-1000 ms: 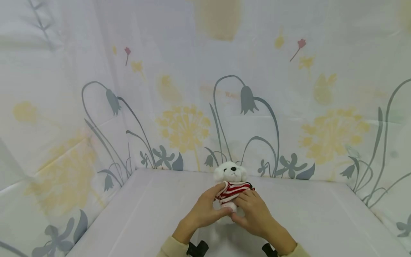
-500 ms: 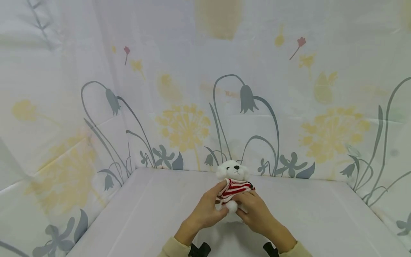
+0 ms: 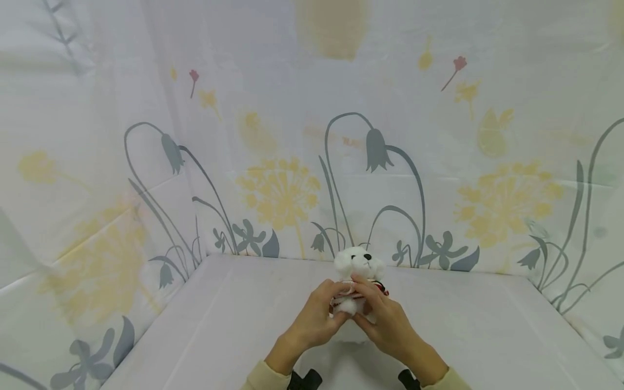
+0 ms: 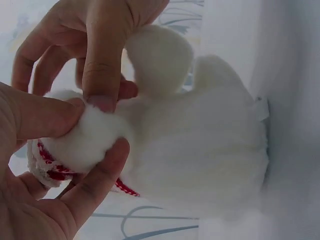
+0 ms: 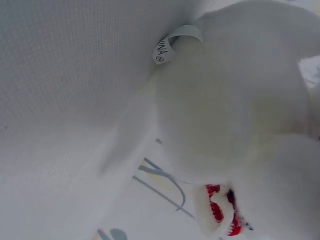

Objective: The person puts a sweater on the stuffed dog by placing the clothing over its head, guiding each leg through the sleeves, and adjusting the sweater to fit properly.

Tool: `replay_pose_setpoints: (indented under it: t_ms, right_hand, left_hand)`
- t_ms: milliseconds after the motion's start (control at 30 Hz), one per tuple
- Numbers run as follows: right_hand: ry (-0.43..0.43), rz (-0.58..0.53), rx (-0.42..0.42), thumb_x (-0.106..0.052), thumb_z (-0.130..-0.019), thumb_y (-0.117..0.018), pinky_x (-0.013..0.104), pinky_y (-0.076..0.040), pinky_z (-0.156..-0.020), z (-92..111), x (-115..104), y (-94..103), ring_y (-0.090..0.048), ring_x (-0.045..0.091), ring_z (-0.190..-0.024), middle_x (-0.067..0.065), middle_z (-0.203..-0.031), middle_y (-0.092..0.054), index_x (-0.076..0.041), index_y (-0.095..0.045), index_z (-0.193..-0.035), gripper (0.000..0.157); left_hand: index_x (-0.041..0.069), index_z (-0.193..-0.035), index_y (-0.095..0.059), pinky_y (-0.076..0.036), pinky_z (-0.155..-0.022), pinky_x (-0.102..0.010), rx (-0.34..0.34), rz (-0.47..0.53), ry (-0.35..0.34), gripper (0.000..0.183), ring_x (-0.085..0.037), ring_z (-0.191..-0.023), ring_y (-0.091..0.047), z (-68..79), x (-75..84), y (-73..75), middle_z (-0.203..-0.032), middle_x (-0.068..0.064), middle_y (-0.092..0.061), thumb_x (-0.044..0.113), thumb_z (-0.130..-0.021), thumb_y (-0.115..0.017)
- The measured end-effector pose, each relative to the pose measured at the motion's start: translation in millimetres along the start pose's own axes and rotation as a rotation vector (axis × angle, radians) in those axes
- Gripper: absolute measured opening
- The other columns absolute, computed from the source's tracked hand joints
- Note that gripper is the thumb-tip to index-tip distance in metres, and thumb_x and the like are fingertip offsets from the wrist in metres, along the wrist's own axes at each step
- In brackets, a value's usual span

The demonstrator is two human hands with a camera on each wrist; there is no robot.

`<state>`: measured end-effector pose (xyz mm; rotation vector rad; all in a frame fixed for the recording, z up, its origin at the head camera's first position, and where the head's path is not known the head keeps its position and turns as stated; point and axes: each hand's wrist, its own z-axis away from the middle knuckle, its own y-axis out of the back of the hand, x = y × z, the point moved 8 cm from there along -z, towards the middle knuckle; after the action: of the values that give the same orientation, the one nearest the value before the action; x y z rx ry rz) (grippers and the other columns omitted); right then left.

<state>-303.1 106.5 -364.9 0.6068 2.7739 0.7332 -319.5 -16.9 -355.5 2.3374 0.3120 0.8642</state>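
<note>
Evidently both hands work one small toy: the left hand (image 3: 312, 319) pinches a white paw of the plush bear (image 3: 358, 265) while the right hand (image 3: 385, 322) curls over its striped sweater (image 4: 47, 165) (partly rucked up), steadying it upright near the table's (image 3: 219, 325) back edge.

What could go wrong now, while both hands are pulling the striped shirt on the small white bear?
1. The left hand pinches a soft white limb of the toy bear together with the red-striped shirt; a hard tug might strain a seam.
2. The shirt is bunched up under the head, so it may catch there.
3. The right hand covers the body in the head view, so its grip may slip unseen.
</note>
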Motion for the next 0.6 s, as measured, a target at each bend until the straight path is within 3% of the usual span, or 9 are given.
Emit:
replay_pose_setpoints:
  t_ms: [133,300,467,600]
  right_hand:
    - [0.011,-0.033,0.001,-0.034,-0.096,-0.054,0.018,-0.049,-0.064,-1,-2,0.3,-0.059,0.009,-0.076,0.006,-0.122,-0.059,-0.001,-0.049,-0.132,0.049]
    - [-0.053,-0.067,-0.044,-0.036,-0.093,-0.058,0.015,-0.048,-0.063,2,5,-1.3,-0.057,0.009,-0.072,-0.002,-0.109,-0.059,-0.007,-0.054,-0.126,0.044]
    - [-0.088,-0.090,-0.075,-0.030,-0.089,-0.067,0.010,-0.044,-0.063,0,8,0.0,-0.053,0.006,-0.070,-0.001,-0.114,-0.057,-0.011,-0.059,-0.122,0.039]
    - [-0.091,-0.089,-0.129,-0.016,-0.081,-0.076,0.010,-0.042,-0.061,-2,7,1.0,-0.051,0.005,-0.069,-0.002,-0.115,-0.056,-0.012,-0.059,-0.125,0.048]
  left_hand:
    - [0.013,-0.111,-0.065,-0.046,-0.065,-0.020,0.006,0.012,-0.006,0.036,-0.008,-0.078,-0.046,-0.3,3.0,-1.3,-0.090,0.001,-0.053,0.000,-0.078,-0.073]
    - [0.010,-0.100,-0.067,-0.046,-0.074,-0.020,0.019,-0.007,-0.046,0.029,-0.009,-0.085,-0.051,-0.8,10.0,-2.6,-0.091,0.001,-0.054,-0.005,-0.075,-0.073]
    - [0.009,-0.102,-0.056,-0.048,-0.075,-0.023,0.026,-0.033,-0.057,0.036,-0.010,-0.092,-0.053,-2.3,13.0,-2.4,-0.100,-0.001,-0.056,-0.007,-0.075,-0.072]
    - [0.009,-0.110,-0.050,-0.047,-0.076,-0.023,0.022,-0.027,-0.040,0.047,-0.010,-0.097,-0.054,-2.7,11.5,-2.6,-0.108,-0.001,-0.057,-0.009,-0.074,-0.071]
